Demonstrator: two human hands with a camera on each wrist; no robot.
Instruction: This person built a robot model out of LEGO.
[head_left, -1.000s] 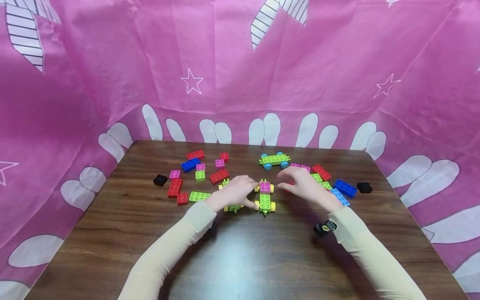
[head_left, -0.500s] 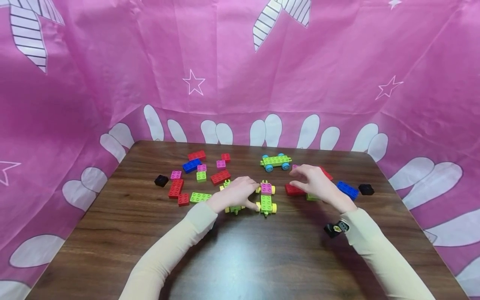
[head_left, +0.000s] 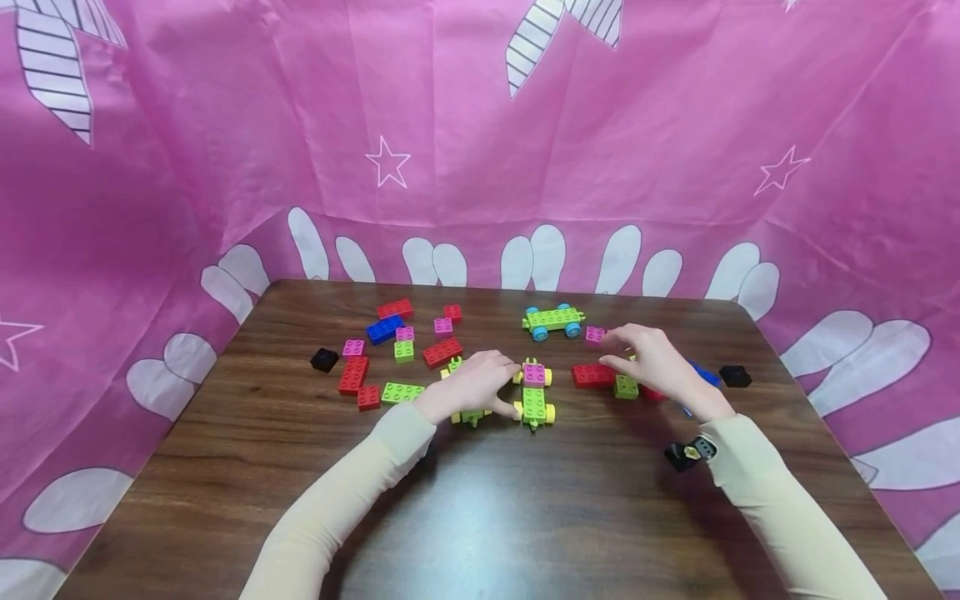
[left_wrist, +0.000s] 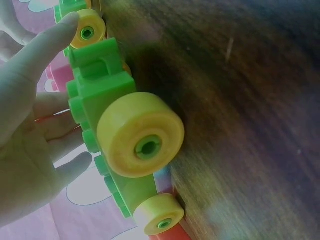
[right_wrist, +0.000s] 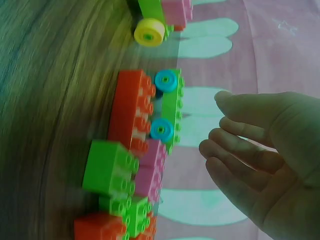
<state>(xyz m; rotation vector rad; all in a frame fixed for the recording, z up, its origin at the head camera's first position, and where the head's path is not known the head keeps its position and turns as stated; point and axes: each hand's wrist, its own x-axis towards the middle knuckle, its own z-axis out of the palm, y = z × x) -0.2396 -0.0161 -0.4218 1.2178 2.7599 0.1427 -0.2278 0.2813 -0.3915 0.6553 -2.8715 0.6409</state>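
My left hand (head_left: 480, 382) hovers over a green wheeled base (head_left: 471, 417) with yellow wheels, hiding its middle. In the left wrist view its fingers are spread beside the studs, and the thumb (left_wrist: 57, 37) overlaps a yellow wheel (left_wrist: 89, 31) of a second base; contact is unclear. That second green base (head_left: 534, 404) carries a pink brick (head_left: 534, 375). Above the right-hand bricks is my right hand (head_left: 651, 362), fingers loosely bent around nothing. Nearest it are a red brick (head_left: 592, 376), a green brick (head_left: 626, 387) and a pink brick (head_left: 595, 334).
Behind stands a green base (head_left: 553, 320) with blue wheels. Red, blue, pink and green bricks lie scattered at left, including a long red brick (head_left: 353, 375) and a blue brick (head_left: 385, 329). Black pieces (head_left: 324, 360) sit at both outer sides. A pink curtain surrounds the wooden table (head_left: 465, 517).
My right hand has moved rightward over the bricks, away from the pink-topped base, uncovering the red and green bricks. The left hand stays in about the same place.
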